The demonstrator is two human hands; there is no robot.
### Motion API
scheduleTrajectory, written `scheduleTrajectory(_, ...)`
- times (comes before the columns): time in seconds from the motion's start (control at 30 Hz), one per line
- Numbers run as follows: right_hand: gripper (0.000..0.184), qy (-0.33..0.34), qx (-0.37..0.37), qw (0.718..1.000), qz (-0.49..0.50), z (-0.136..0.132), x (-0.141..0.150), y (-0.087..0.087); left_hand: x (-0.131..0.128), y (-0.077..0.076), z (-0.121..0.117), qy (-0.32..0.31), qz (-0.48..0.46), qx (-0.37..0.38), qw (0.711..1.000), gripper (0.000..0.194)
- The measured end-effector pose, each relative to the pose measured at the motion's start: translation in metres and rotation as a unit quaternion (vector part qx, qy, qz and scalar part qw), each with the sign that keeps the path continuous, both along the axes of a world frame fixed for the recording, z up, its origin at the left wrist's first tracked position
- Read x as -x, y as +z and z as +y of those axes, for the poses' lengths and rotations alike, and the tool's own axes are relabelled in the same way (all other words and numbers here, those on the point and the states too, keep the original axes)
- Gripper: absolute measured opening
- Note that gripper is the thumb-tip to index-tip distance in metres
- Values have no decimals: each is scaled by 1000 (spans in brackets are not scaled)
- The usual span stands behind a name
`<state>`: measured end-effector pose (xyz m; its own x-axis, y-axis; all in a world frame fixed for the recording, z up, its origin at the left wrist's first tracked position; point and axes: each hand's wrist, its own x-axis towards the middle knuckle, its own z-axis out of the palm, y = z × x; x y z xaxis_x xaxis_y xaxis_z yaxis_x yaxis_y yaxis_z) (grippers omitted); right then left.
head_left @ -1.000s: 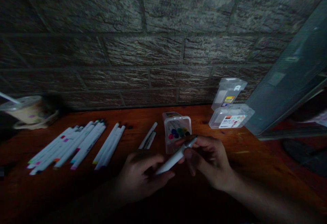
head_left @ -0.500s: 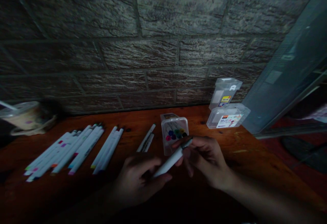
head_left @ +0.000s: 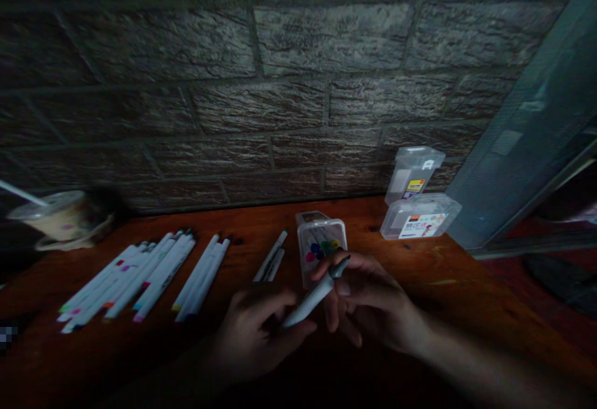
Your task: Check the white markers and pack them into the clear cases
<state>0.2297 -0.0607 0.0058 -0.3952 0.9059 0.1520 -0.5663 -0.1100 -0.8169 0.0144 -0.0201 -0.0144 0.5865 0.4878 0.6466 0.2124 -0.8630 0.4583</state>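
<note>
Both my hands hold one white marker (head_left: 313,298) over the red-brown wooden table (head_left: 466,284). My left hand (head_left: 259,334) is closed around its lower end. My right hand (head_left: 368,300) pinches the upper end near its dark cap. Just behind the marker stands a clear plastic box (head_left: 321,244) with several markers upright in it, coloured caps showing. Two loose markers (head_left: 271,257) lie left of that box.
A row of several white markers (head_left: 135,275) lies at the left. A cup with a straw (head_left: 60,217) stands at the far left. Two clear plastic boxes (head_left: 420,216) sit at the back right against the brick wall (head_left: 280,86). A glass panel (head_left: 532,135) leans at right.
The marker has tilted slightly more upright between my hands, and my right hand has shifted a little left and down. The view has moved slightly.
</note>
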Motion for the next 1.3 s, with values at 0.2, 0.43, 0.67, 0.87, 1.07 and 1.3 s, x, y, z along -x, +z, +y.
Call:
scheduleTrajectory(0.2, 23, 15, -4, 1000, 26, 2, -1, 1, 0, 0, 0, -15, -6, 1, 1000, 18)
scheduleTrajectory(0.43, 22, -6, -43, 999, -19, 1, -3, -3, 0, 3, -2, -38, 3, 4, 999, 23)
scheduleTrajectory(0.67, 27, -48, -63, 995, -66, 2, -5, -5, 2, 1, -1, -48, 29, 7, 998, 19)
scheduleTrajectory(0.87, 24, -52, -70, 993, -76, 3, -7, -6, 2, 2, -2, -46, 28, 1, 999, 21)
scheduleTrajectory(1.07, 14, -23, -86, 994, -59, 5, -6, -3, 2, 4, -3, -42, 29, -6, 999, 21)
scheduleTrajectory(1.3, 14, -35, -75, 994, -66, 4, -4, -2, 1, 4, -2, -43, 20, -9, 999, 20)
